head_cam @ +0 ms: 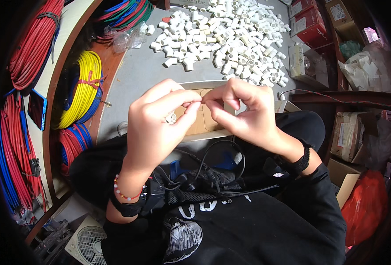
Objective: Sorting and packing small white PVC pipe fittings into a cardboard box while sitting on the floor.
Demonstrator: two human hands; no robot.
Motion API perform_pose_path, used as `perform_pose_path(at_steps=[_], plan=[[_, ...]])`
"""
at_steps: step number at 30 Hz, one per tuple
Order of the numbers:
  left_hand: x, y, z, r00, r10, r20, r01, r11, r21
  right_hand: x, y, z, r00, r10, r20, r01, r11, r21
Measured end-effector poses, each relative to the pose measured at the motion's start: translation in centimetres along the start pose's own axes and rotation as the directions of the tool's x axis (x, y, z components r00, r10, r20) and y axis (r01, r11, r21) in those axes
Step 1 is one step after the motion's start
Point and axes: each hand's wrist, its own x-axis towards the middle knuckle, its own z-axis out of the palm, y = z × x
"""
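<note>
My left hand (164, 116) and my right hand (245, 109) meet at the fingertips above an open cardboard box (210, 135) in front of my lap. Thumb and index finger of each hand are pinched together. Anything between the fingertips is too small to make out. A small white plastic pipe fitting (171, 118) shows between the curled fingers and thumb of my left hand. Beyond the box, many loose white plastic pipe elbows and couplings (245, 53) lie heaped on the grey floor.
Coils of red electrical wire (33, 46) and yellow wire (87, 89) fill shelves on the left, beside a blue-edged phone (37, 109). Cartons (309, 28) and a red plastic bag (366, 208) line the right. Black cables (208, 165) cross my lap. A box fan (91, 240) stands lower left.
</note>
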Motion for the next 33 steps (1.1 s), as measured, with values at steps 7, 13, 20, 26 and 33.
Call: perform_pose_path(at_steps=[7,13,20,26,33], plan=[[-0.20,-0.36,0.22,1.000,0.024,-0.002,-0.024,0.999,0.038,-0.10,0.18,0.10,1.000,0.026,0.004,-0.026,1.000,0.013],[-0.34,-0.22,0.16,0.999,0.035,0.034,-0.039,0.991,0.128,-0.10,0.12,0.20,0.997,0.072,0.024,-0.072,0.997,-0.003],[-0.51,-0.59,0.35,0.992,0.065,0.113,-0.085,0.980,0.179,-0.28,0.70,0.20,0.974,0.217,0.064,-0.222,0.971,0.088],[-0.71,-0.49,0.40,0.969,0.000,0.249,-0.056,0.975,0.217,-0.26,0.80,0.48,0.926,0.351,0.140,-0.375,0.894,0.245],[-0.49,-0.67,0.00,0.958,-0.020,0.285,-0.031,0.984,0.174,-0.06,0.94,0.23,0.912,0.344,0.223,-0.398,0.872,0.285]])
